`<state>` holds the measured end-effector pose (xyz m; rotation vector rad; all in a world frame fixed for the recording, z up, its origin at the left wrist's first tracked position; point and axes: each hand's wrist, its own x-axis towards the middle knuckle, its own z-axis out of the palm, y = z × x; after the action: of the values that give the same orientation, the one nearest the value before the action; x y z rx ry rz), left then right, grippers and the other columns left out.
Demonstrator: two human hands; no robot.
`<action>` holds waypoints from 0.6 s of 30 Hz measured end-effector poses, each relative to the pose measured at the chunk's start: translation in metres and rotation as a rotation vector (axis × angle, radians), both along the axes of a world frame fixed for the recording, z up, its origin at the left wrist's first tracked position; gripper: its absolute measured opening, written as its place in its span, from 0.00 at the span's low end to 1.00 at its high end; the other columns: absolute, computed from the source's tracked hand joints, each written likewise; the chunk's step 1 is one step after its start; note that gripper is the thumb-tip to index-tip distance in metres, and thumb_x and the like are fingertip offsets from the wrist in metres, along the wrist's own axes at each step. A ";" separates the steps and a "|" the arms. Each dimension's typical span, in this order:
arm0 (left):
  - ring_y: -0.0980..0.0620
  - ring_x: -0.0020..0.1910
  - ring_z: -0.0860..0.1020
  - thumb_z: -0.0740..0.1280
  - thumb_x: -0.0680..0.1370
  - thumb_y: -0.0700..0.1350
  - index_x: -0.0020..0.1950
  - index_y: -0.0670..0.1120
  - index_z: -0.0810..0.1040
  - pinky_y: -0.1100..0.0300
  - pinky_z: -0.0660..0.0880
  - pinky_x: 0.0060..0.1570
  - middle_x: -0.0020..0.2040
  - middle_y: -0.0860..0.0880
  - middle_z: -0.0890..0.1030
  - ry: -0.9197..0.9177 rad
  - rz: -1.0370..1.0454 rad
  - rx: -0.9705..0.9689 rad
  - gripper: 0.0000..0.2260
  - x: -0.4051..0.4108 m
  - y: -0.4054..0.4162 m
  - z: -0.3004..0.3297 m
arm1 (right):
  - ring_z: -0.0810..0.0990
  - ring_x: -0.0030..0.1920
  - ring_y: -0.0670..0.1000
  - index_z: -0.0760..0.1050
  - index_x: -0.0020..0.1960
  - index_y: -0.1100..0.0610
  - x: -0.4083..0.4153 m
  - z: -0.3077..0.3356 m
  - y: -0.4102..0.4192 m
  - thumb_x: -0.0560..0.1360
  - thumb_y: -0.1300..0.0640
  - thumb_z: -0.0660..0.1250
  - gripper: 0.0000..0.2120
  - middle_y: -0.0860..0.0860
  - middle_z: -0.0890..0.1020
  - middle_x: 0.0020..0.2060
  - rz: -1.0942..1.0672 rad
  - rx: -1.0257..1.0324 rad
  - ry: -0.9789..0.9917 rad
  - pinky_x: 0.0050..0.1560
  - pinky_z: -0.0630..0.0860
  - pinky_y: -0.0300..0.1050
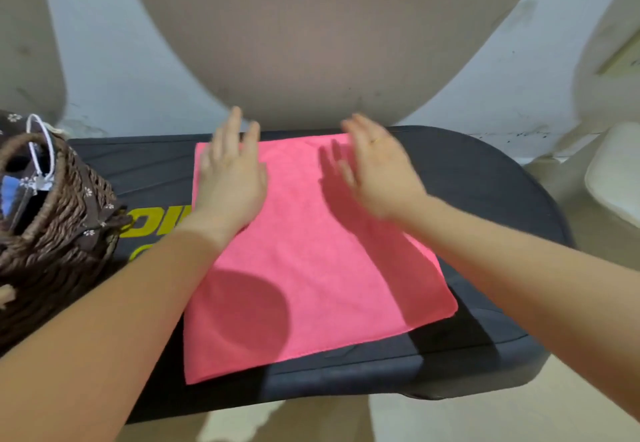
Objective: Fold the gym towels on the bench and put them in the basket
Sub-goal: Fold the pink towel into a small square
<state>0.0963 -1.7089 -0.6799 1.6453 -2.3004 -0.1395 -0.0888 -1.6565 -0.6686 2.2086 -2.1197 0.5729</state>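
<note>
A pink gym towel (311, 254) lies spread flat on the black padded bench (485, 178). My left hand (230, 178) rests palm down on the towel's far left part, fingers straight. Just above the far right part hovers my right hand (377, 167), fingers straight and casting a shadow on the cloth; it is blurred. A brown woven basket (52, 233) with a flowered lining stands at the bench's left end.
Inside the basket are a blue item (10, 192) and a white cord (41, 150). A pale wall (138, 60) rises behind the bench. A white object (616, 178) sits on the floor at right. Yellow lettering (156, 223) marks the bench.
</note>
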 end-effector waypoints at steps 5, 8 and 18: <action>0.49 0.77 0.43 0.50 0.80 0.58 0.77 0.48 0.46 0.53 0.43 0.74 0.78 0.47 0.42 -0.188 -0.144 0.275 0.29 0.017 0.041 -0.023 | 0.45 0.77 0.52 0.44 0.77 0.50 0.020 -0.029 0.044 0.74 0.36 0.39 0.35 0.50 0.46 0.77 0.196 0.423 0.150 0.74 0.40 0.52; 0.48 0.77 0.44 0.50 0.79 0.59 0.77 0.48 0.44 0.54 0.42 0.74 0.78 0.46 0.43 -0.267 -0.088 0.287 0.30 0.037 0.059 -0.027 | 0.45 0.77 0.51 0.44 0.77 0.50 -0.006 -0.032 0.057 0.73 0.34 0.37 0.36 0.48 0.47 0.77 0.050 0.415 0.169 0.75 0.40 0.53; 0.46 0.60 0.72 0.56 0.76 0.55 0.64 0.43 0.69 0.55 0.63 0.60 0.61 0.41 0.78 -0.112 -0.516 0.039 0.22 0.072 0.145 -0.024 | 0.75 0.63 0.61 0.68 0.69 0.57 -0.044 -0.016 0.129 0.75 0.45 0.54 0.26 0.61 0.62 0.73 0.124 0.235 0.110 0.59 0.72 0.57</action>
<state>0.1680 -1.5638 -0.7036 1.0610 -2.7760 -0.2097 -0.1325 -1.5278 -0.6846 2.4420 -2.1016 0.2079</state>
